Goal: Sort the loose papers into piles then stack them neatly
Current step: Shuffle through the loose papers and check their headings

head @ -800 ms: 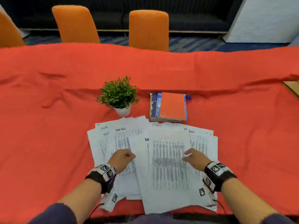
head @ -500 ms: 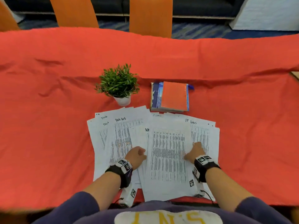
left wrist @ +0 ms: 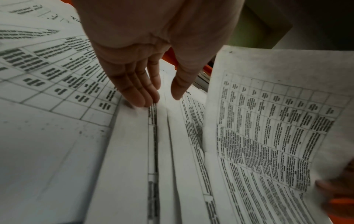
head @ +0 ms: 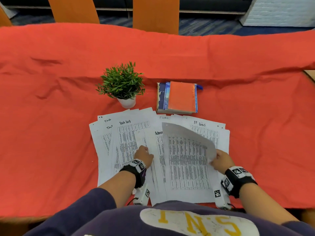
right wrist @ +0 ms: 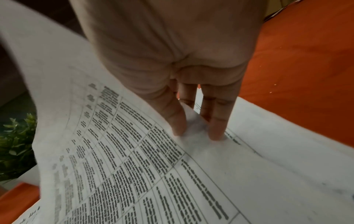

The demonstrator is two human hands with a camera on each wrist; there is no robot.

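Loose printed papers [head: 129, 138] lie fanned on the red tablecloth, headed "Task list" at left and "IT logs" [head: 209, 132] at right. My right hand [head: 221, 160] pinches the right edge of the top sheet [head: 185, 160], whose upper right part curls up off the pile; thumb on top and fingers [right wrist: 216, 127] below show in the right wrist view [right wrist: 178, 130]. My left hand [head: 144, 155] rests with straight fingers [left wrist: 141, 94] on the overlapping sheets [left wrist: 134, 151] left of the lifted one [left wrist: 268, 128].
A small potted plant [head: 121, 84] stands just beyond the papers at left. A stack of books [head: 180, 97] with an orange cover on top lies beside it. Orange chairs [head: 156, 13] stand past the table's far edge. Red cloth [head: 51, 125] spreads on both sides.
My right hand has taken hold of the top sheet's right edge and lifted it, so the sheet now curls upward. My left hand slid slightly toward the middle of the papers.
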